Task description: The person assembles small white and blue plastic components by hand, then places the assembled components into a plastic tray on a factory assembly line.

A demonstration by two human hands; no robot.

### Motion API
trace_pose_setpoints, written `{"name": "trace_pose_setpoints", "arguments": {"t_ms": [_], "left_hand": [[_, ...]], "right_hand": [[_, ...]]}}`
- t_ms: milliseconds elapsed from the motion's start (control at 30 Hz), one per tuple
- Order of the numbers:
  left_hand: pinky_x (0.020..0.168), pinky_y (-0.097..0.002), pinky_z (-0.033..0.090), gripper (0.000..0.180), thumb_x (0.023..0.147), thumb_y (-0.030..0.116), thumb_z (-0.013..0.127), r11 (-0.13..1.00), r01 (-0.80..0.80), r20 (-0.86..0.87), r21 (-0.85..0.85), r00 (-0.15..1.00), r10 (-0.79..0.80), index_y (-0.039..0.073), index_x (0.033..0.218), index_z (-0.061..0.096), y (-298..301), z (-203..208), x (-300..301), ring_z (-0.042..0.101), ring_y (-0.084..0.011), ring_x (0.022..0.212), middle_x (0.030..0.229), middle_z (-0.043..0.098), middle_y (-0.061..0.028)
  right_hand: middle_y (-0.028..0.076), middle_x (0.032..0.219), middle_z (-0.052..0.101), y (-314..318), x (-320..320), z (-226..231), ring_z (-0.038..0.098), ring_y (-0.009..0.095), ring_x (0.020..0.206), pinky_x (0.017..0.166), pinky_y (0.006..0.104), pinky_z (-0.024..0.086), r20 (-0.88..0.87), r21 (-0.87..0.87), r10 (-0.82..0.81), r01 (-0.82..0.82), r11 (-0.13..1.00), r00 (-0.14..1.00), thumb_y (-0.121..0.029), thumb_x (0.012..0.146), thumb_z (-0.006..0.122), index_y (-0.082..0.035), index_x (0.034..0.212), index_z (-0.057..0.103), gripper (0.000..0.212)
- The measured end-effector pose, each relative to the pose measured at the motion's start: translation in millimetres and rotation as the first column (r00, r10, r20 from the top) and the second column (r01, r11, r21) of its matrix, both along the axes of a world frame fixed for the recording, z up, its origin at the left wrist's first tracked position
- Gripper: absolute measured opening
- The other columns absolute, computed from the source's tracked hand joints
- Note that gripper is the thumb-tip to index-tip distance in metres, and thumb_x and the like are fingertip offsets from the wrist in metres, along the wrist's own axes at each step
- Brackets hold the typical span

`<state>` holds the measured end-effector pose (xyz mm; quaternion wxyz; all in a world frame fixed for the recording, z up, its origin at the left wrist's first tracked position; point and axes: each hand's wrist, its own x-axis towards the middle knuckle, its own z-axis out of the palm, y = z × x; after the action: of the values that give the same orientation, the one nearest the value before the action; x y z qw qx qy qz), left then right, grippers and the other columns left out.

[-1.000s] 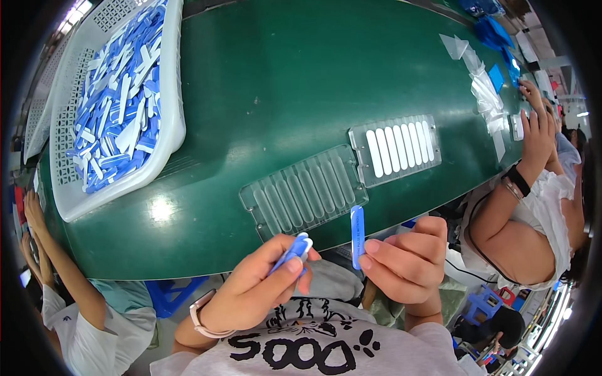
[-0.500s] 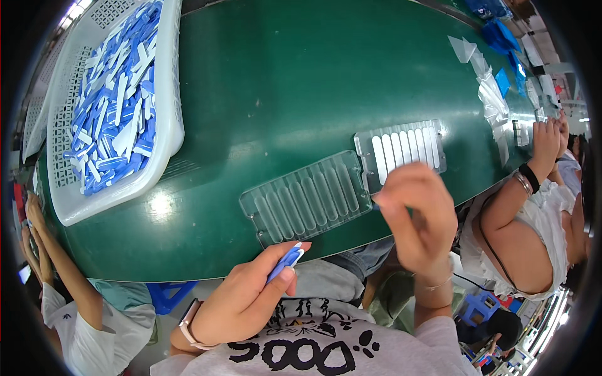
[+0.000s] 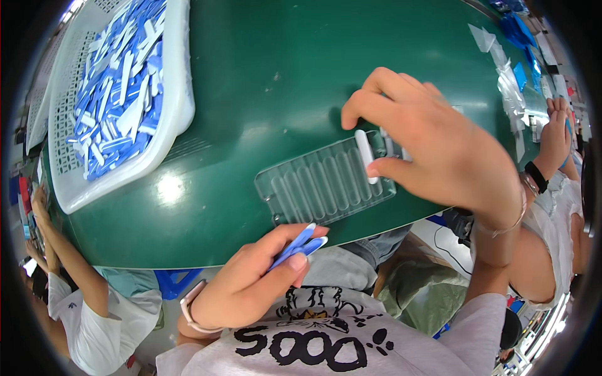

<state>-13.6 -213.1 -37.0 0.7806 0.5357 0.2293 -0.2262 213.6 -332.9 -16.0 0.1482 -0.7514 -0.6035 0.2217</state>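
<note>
My left hand is closed around a few blue-and-white flat strips with rounded ends, like small nail files; their tips stick out past the fingers. Just beyond it lies a clear plastic tray with long rounded slots. A white strip lies at the tray's right-end slot. Above that end is my right hand, its thumb and index finger spread apart. The thumb tip touches the strip's near end, and the index finger is by its far end. Behind this hand, the second tray is almost wholly hidden.
At the left stands a white plastic basket heaped with blue and white strips. Clear plastic film and blue wrappers lie at the table's right. Co-workers' arms rest at the green table on both sides.
My right hand has moved right and away from me and its fingers have spread. A white strip now shows at the right end of the formerly bare tray. The left hand still holds its strips.
</note>
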Motion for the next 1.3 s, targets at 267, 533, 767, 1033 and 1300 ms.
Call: {"name": "trace_pose_setpoints", "arguments": {"t_ms": [267, 533, 767, 1033, 1300], "left_hand": [[0.048, -0.0167, 0.026, 0.03, 0.098, 0.017, 0.041, 0.945, -0.205, -0.095, -0.256, 0.978, 0.187, 0.001, 0.122, 0.047, -2.6, 1.4, -1.1, 0.033, -0.0013, 0.055, 0.075, 0.047, 0.0012], [0.05, -0.0164, 0.028, 0.028, 0.098, 0.017, 0.041, 0.969, -0.148, -0.024, -0.199, 0.989, 0.146, 0.0, 0.118, 0.049, -8.4, 2.7, 1.1, 0.034, -0.0008, 0.056, 0.074, 0.048, 0.0019], [0.051, -0.0171, 0.03, 0.025, 0.098, 0.017, 0.041, 0.975, -0.133, 0.028, -0.177, 0.99, 0.14, 0.001, 0.115, 0.051, -20.3, -3.3, 3.3, 0.035, -0.001, 0.057, 0.075, 0.049, 0.0019], [0.051, -0.018, 0.031, 0.023, 0.098, 0.019, 0.041, 0.988, -0.102, 0.045, -0.119, 0.993, 0.108, 0.002, 0.109, 0.052, -22.3, -4.4, 15.2, 0.037, -0.0008, 0.058, 0.072, 0.05, 0.0016], [0.046, -0.0177, 0.028, 0.024, 0.099, 0.021, 0.04, 0.956, -0.219, -0.004, -0.195, 0.975, 0.222, 0.003, 0.109, 0.051, -21.1, -3.6, 15.6, 0.035, -0.0024, 0.052, 0.072, 0.05, 0.0001]], "right_hand": [[0.001, 0.091, 0.051, -4.7, 1.2, 2.5, 0.046, 0.021, 0.085, 0.078, 0.0348, 0.029, 0.056, -0.188, 0.106, -0.093, 0.978, 0.993, -0.011, 0.062, 0.072, -0.011, 0.096, 0.052, 0.04], [0.002, 0.089, 0.051, -19.3, -13.9, 5.8, 0.045, 0.021, 0.084, 0.078, 0.0341, 0.029, 0.143, -0.217, 0.089, -0.056, 0.974, 0.986, -0.012, 0.061, 0.072, -0.009, 0.096, 0.052, 0.04], [0.008, 0.083, 0.058, -34.3, -44.7, 3.4, 0.055, 0.02, 0.075, 0.064, 0.029, 0.042, -0.4, 0.236, -0.122, 0.23, 0.944, 0.908, -0.01, 0.066, 0.076, -0.003, 0.085, 0.063, 0.024], [0.008, 0.078, 0.064, -53.3, -64.9, -19.8, 0.056, 0.012, 0.065, 0.058, 0.0237, 0.042, -0.692, 0.16, -0.255, 0.488, 0.858, 0.676, 0.004, 0.075, 0.062, 0.0, 0.083, 0.066, 0.01], [0.008, 0.08, 0.067, -60.5, -71.8, -32.5, 0.06, 0.014, 0.067, 0.057, 0.0237, 0.046, -0.664, 0.331, -0.205, 0.528, 0.782, 0.719, 0.0, 0.074, 0.07, -0.003, 0.09, 0.069, 0.017]]}}
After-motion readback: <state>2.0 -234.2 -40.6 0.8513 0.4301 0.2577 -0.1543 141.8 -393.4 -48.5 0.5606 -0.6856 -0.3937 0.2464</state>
